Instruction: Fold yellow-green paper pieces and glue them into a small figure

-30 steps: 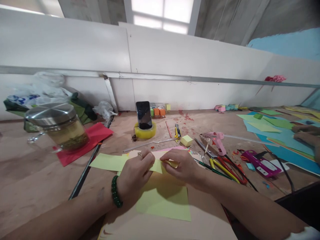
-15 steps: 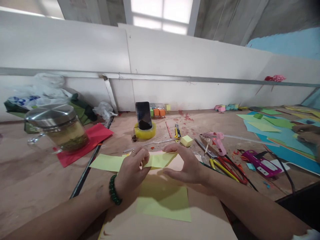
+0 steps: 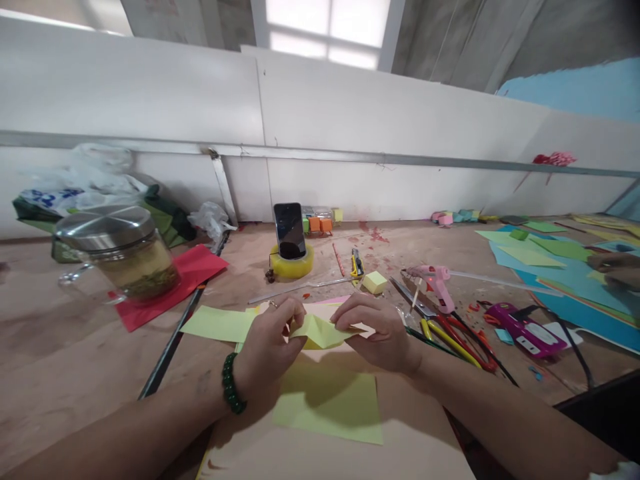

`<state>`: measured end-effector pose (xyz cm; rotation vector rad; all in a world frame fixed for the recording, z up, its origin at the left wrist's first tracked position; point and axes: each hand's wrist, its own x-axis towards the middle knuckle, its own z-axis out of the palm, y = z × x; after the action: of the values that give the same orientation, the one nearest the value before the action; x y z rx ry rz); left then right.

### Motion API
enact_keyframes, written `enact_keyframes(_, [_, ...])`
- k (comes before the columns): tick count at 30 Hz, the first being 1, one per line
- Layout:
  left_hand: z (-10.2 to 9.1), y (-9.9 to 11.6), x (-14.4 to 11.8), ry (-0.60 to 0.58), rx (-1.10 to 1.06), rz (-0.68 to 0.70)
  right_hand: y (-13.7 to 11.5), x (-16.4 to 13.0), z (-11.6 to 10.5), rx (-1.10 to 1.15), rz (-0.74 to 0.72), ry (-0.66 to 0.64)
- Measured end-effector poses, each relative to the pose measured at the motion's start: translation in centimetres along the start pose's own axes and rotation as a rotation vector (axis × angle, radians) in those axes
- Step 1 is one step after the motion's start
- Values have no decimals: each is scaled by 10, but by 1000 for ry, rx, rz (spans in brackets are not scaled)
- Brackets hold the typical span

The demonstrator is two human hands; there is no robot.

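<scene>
A creased piece of yellow paper is held up between my two hands. My left hand, with a green bead bracelet at the wrist, pinches its left end. At the right end, the thumb and fingers of my right hand are closed on the paper. Beneath them a flat yellow sheet lies on a large pale sheet. Another yellow strip extends to the left of my left hand. A small yellow paper cube sits just beyond my right hand.
To the right lie scissors, a pink glue gun and a purple tool. A phone leans on a tape roll. A glass tea mug stands left. Another person's hand touches papers far right.
My right hand has closed on the paper's right end, where its thumb and fingers were spread wider. The paper now bends up in a fold between my hands.
</scene>
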<state>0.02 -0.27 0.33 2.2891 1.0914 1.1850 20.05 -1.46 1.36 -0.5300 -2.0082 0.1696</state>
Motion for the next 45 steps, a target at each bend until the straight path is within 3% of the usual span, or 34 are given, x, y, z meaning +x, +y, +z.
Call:
enact_keyframes(10, [1, 5, -5, -32, 15, 33, 2, -8, 11, -14, 30, -2])
enact_keyframes(19, [6, 4, -5, -147, -100, -25, 5, -17, 19, 90, 219, -41])
enact_keyframes(25, [9, 1, -4, -114, -62, -99, 2, -15, 18, 179, 340, -124])
enact_keyframes(28, [10, -1, -3, -107, -64, -144, -1, -13, 17, 137, 381, -173])
enact_keyframes(32, [12, -2, -3, -137, -56, -161, -1, -14, 21, 18, 474, -127])
enact_keyframes(45, [16, -3, -4, -203, -131, -243, -3, -16, 25, -78, 408, -132])
